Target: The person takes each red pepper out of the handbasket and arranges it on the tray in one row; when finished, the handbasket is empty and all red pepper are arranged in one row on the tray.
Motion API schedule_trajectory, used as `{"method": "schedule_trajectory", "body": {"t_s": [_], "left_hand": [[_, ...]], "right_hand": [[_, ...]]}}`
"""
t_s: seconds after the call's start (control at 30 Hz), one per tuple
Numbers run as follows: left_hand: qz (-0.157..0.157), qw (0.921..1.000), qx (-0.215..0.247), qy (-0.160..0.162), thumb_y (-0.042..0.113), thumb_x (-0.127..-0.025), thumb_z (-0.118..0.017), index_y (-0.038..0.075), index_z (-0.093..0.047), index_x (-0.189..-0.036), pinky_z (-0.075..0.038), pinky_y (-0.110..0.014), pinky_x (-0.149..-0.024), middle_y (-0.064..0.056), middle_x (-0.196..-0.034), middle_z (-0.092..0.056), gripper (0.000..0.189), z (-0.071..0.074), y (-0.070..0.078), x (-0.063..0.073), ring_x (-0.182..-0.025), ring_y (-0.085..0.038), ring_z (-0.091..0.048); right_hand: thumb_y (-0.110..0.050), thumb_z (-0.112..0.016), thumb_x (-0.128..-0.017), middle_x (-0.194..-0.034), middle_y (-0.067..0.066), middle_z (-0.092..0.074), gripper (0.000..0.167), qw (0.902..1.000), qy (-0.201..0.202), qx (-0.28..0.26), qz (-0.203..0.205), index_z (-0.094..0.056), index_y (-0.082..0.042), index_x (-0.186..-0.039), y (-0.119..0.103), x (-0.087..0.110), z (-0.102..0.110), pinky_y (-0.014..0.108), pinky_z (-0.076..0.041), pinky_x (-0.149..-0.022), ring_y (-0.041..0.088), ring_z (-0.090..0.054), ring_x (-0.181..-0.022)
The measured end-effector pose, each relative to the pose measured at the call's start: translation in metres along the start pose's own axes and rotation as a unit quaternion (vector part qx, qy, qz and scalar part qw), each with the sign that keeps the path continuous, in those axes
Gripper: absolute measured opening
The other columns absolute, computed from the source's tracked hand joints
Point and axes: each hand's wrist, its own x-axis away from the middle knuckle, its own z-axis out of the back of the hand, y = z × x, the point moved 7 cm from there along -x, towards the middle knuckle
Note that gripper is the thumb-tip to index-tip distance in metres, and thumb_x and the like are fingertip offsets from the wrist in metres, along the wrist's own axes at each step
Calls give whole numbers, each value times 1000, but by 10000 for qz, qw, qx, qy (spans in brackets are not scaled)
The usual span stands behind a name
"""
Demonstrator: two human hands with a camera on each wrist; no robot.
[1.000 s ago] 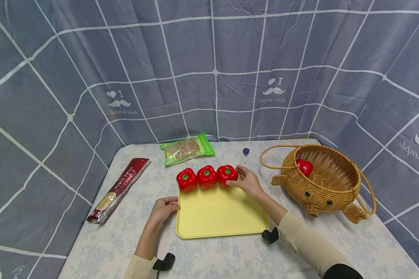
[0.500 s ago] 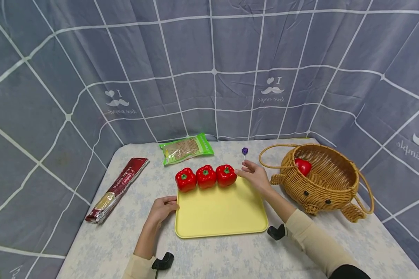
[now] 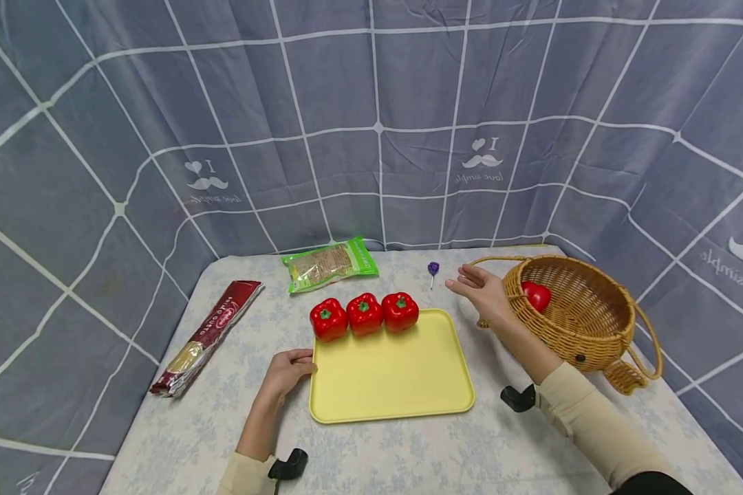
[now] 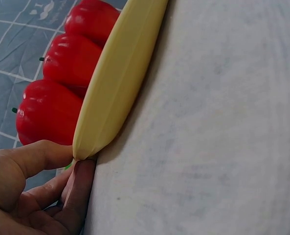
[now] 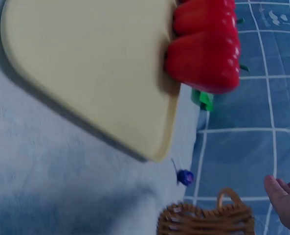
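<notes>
A yellow tray lies on the cloth-covered table, with three red bell peppers lined up along its far edge. My left hand pinches the tray's left rim; in the left wrist view its thumb and fingers meet at the tray's corner. My right hand is in the air with fingers loosely extended, holding nothing. It hovers just left of a wicker basket, partly covering it and its handle. Inside the basket sits a shiny red object, its kind hard to tell.
A purple lollipop lies behind the tray, left of my right hand. A green-edged packet lies at the back, a long dark-red packet at the left. A blue checked curtain surrounds the table.
My right hand has let go of the rightmost pepper and moved right, past the lollipop, to the basket. My left hand stays at the tray rim; tray and peppers look the same.
</notes>
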Motion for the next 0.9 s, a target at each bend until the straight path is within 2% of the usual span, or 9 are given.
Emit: {"method": "schedule_trajectory", "body": {"t_s": [0.33,0.5,0.63,0.9], "left_hand": [[-103,9999,-31,-1,2,-82,-67,-8,-64,-118,-53,-23,-70,-15,-99,-68,37,3,5,-2,-79,-11,-62],[-64,10000,-70,-10,3,-83,-68,-7,-64,-119,-54,-24,-70,-15,-100,-68,38,4,4,-1,-80,-12,-62],[-91,9999,-63,-26,3,-83,-68,-7,-64,-119,-54,-25,-70,-15,-99,-68,37,3,3,-1,-81,-12,-63],[-62,10000,-8,3,1,-82,-68,-7,-65,-117,-54,-24,-69,-13,-95,-69,36,0,0,0,-77,-11,-62]], "right_hand": [[-41,-66,-90,-155,15,-37,82,9983,309,497,-41,-28,-5,-153,-18,6,47,43,-33,-115,28,-38,-142],[-46,-64,-91,-155,16,-37,83,9968,418,658,-153,-28,-3,-153,-16,7,65,44,-32,-116,30,-37,-142],[-52,-61,-90,-156,18,-34,87,9957,366,744,-412,-26,-3,-153,-11,7,83,47,-31,-116,32,-36,-142],[-51,-57,-92,-150,15,-33,91,9958,281,291,-827,-17,4,-153,-4,6,124,36,-32,-112,34,-30,-144]]}}
